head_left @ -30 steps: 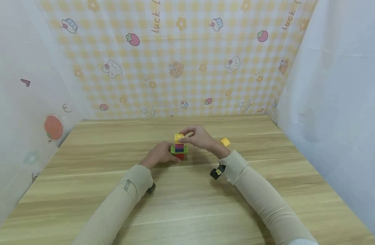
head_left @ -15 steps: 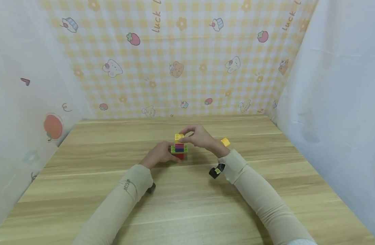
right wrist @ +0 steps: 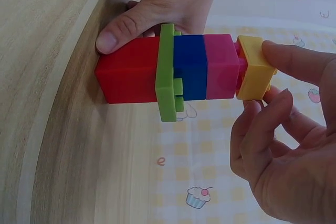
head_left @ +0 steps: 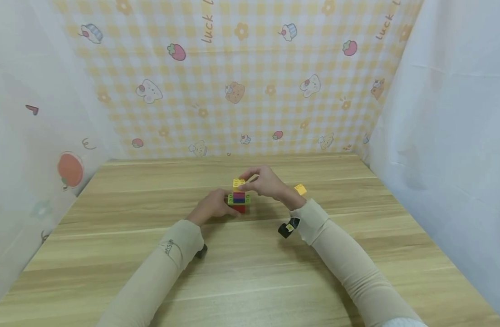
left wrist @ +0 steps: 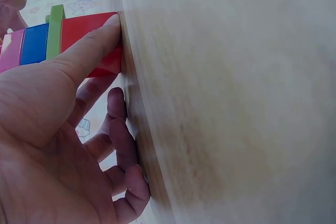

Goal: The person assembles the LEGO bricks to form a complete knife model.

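A stack of toy building bricks stands upright at mid-table. Its bottom is a red brick (right wrist: 131, 72), under a wider green plate (right wrist: 166, 69). Above the plate come a blue brick (right wrist: 190, 66) and a pink brick (right wrist: 220, 66). My left hand (head_left: 213, 203) grips the red brick low down, its thumb along one face in the left wrist view. My right hand (head_left: 266, 183) pinches a yellow brick (right wrist: 253, 66) between thumb and fingers at the top. In the right wrist view the yellow brick sits slightly tilted, with pink studs showing in the gap beneath it.
Another yellow brick (head_left: 300, 189) lies on the wooden table (head_left: 250, 281), just behind my right wrist. A black strapped wrist camera (head_left: 287, 228) hangs below the right cuff. A patterned cloth (head_left: 250, 68) stands at the table's back edge, with pale cloths at both sides.
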Demonstrator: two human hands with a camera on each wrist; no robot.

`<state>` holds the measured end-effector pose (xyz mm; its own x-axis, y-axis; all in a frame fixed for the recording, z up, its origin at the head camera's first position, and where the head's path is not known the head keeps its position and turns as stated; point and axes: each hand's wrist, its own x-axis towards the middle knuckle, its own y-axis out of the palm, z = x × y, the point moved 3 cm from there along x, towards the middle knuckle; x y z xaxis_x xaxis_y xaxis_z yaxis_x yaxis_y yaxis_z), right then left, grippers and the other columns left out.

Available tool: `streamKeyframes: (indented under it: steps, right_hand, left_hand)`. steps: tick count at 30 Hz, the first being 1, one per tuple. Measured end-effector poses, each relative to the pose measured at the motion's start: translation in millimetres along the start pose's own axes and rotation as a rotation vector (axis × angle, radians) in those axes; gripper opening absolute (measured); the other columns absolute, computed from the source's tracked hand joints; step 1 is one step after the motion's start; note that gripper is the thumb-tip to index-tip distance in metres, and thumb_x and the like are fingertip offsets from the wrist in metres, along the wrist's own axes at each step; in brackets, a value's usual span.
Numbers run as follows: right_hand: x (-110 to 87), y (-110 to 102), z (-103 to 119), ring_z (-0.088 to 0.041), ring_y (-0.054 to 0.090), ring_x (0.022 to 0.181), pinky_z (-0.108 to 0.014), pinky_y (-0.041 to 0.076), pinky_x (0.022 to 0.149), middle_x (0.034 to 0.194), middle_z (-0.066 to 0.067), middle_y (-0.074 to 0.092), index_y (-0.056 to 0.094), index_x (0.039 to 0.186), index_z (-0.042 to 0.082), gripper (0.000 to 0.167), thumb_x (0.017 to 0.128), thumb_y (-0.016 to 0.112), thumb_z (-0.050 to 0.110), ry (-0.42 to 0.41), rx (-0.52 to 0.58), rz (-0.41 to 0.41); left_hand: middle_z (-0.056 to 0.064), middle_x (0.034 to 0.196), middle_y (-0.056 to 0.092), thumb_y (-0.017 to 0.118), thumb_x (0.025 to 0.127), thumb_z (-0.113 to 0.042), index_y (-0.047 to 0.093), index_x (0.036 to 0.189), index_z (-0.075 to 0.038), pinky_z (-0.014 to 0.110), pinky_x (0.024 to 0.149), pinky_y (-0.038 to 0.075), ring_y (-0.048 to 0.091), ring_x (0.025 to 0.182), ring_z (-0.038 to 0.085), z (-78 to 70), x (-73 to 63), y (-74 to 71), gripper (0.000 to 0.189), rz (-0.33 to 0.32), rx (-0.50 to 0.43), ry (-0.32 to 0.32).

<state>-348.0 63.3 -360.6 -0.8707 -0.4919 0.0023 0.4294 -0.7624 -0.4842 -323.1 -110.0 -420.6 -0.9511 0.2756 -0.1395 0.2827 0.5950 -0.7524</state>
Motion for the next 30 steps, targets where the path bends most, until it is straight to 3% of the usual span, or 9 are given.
streamKeyframes:
  steps: [11,16,20,24,30]
  right_hand:
    - [0.5,0.5,-1.8,-0.021,0.068,0.088,-0.034,0.051,0.06,0.118,-0.005,0.065,0.072,0.111,0.009,0.032,0.082,0.082,0.017,0.005,0.022,0.036]
    - [-0.6,0.5,-1.7,-0.031,0.065,0.083,-0.029,0.049,0.056,0.121,-0.002,0.065,0.074,0.111,0.012,0.032,0.082,0.082,0.022,-0.012,-0.018,0.008]
    - [0.1,0.3,1.0,-0.028,0.06,0.085,-0.041,0.055,0.069,0.12,-0.002,0.065,0.075,0.111,0.013,0.032,0.081,0.082,0.024,-0.018,-0.053,-0.005]
    - [0.4,-0.2,1.8,-0.026,0.059,0.094,-0.054,0.054,0.08,0.118,-0.003,0.065,0.074,0.11,0.013,0.031,0.081,0.081,0.024,-0.01,-0.046,-0.002]
    - [-1.2,-1.9,-5.7,-0.024,0.06,0.096,-0.045,0.055,0.07,0.119,-0.001,0.064,0.073,0.114,0.016,0.034,0.083,0.08,0.028,-0.032,-0.045,0.046]
  left_hand:
    - [0.008,0.118,0.068,0.087,0.076,-0.028,0.063,0.13,-0.01,0.054,0.103,0.043,0.061,0.114,0.029,0.6,-0.8,0.5,0.061,0.007,-0.003,-0.005]
    - [0.008,0.119,0.068,0.087,0.076,-0.027,0.064,0.128,-0.01,0.053,0.104,0.042,0.06,0.115,0.03,0.6,-0.8,-0.6,0.059,0.001,-0.013,-0.009]
    - [0.009,0.12,0.068,0.087,0.076,-0.028,0.064,0.128,-0.01,0.054,0.105,0.041,0.059,0.117,0.031,0.6,-0.8,-3.2,0.06,0.0,-0.01,-0.021]
    - [0.009,0.12,0.068,0.087,0.076,-0.027,0.064,0.129,-0.011,0.054,0.105,0.041,0.059,0.117,0.032,0.3,0.0,-3.8,0.06,0.002,-0.013,-0.021]
    - [0.009,0.118,0.068,0.087,0.076,-0.026,0.063,0.131,-0.01,0.054,0.104,0.042,0.061,0.114,0.03,2.5,1.5,0.3,0.063,0.008,-0.02,-0.021]
